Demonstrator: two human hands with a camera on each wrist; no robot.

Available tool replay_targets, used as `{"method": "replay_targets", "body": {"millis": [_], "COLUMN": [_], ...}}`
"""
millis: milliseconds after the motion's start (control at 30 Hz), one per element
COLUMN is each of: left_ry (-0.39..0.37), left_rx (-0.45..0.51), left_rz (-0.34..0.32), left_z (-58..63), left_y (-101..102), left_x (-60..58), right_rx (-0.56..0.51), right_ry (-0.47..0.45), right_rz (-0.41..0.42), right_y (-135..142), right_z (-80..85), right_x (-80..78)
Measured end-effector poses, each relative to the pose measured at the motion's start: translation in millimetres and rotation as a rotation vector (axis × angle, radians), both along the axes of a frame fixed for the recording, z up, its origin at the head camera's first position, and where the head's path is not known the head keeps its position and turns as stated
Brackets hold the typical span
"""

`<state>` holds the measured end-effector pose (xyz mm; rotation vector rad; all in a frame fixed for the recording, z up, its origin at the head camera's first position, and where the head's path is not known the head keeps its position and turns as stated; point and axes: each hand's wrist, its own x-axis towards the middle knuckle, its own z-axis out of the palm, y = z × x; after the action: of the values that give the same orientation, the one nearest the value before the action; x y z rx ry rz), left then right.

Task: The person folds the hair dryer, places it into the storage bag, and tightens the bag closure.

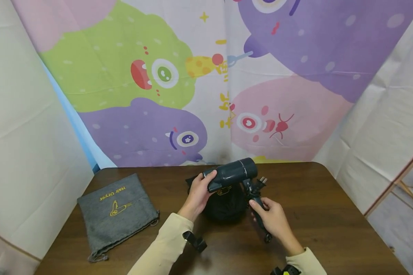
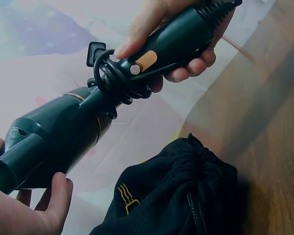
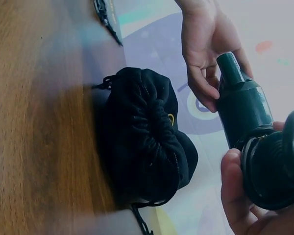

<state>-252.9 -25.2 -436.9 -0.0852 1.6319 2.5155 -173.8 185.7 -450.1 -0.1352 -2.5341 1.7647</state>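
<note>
A dark green hair dryer [image 1: 231, 174] is held up over the table by both hands. My left hand [image 1: 197, 195] holds the barrel at its nozzle end, thumb on top. The handle [image 2: 174, 36], with an orange switch panel, is gripped by my right hand [image 1: 274, 218]. A black cord [image 2: 118, 81] is wound round the top of the handle, and its plug [image 1: 263, 180] sticks out there. Beneath the dryer a plump black drawstring pouch [image 1: 224, 211] with a yellow print stands on the table, partly hidden by the dryer in the head view.
A flat grey drawstring pouch [image 1: 142, 204] marked "Hair Dryer" lies at the left of the brown wooden table [image 1: 330, 229]. Behind the table hangs a cartoon-printed cloth [image 1: 213, 141], with pale cloth walls [image 1: 31, 126] at the sides.
</note>
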Motion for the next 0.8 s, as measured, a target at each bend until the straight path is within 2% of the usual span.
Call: {"method": "replay_targets", "body": {"millis": [333,567,800], "left_ry": [-0.012,-0.014,0.066], "left_rx": [0.008,0.042,0.023], "left_rz": [0.028,0.037,-0.040], "left_z": [-3.4,-12.3,-22.4], "left_y": [-12.0,-21.3,-39.6], "left_x": [15.2,22.3,35.1], "right_rx": [0.007,0.004,0.047], "right_ry": [0.007,-0.007,-0.013], "right_rz": [0.020,0.031,0.084], "right_y": [-4.7,-8.6,-11.8], "right_z": [-1.9,-2.7,-5.1], "right_x": [2.1,2.4,2.8]}}
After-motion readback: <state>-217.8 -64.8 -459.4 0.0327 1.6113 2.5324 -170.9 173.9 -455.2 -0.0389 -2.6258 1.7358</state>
